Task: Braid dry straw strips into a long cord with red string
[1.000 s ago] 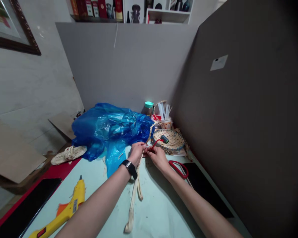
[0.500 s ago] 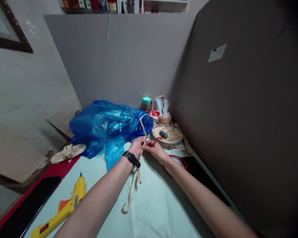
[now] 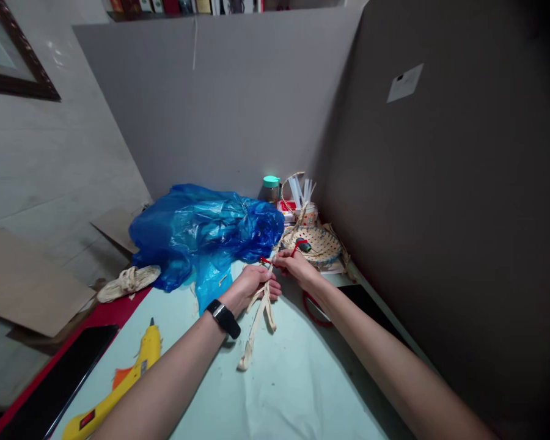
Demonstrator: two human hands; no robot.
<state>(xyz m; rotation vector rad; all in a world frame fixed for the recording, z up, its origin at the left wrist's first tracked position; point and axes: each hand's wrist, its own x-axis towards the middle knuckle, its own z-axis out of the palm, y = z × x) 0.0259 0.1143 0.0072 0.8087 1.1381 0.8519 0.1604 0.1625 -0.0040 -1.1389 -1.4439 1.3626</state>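
Note:
My left hand (image 3: 255,286), with a black watch on its wrist, is closed round a bundle of pale plant-fibre strands (image 3: 258,330). Their loose ends fan out below it over the table. Just right of it and slightly higher, my right hand (image 3: 294,266) pinches the upper part of the strands, which runs up as a twisted cord towards the basket. A thin red piece (image 3: 299,244) rises from the right hand, and more red shows between the two hands; its kind is unclear. Red handles (image 3: 308,304), seemingly of scissors, lie partly behind my right forearm.
A blue plastic bag (image 3: 187,223) lies at the back. The woven basket (image 3: 330,247) holds a dark spool (image 3: 304,245). Behind it stand a jar (image 3: 271,189) and a cup (image 3: 308,214) of glue sticks. A yellow glue gun (image 3: 132,379) and a woven sandal (image 3: 128,284) lie at left.
My right hand has moved up and right, away from my left hand. The left hand has come lower, its fingers now wrapped round the strands. The cord's upper arch has dropped towards the basket.

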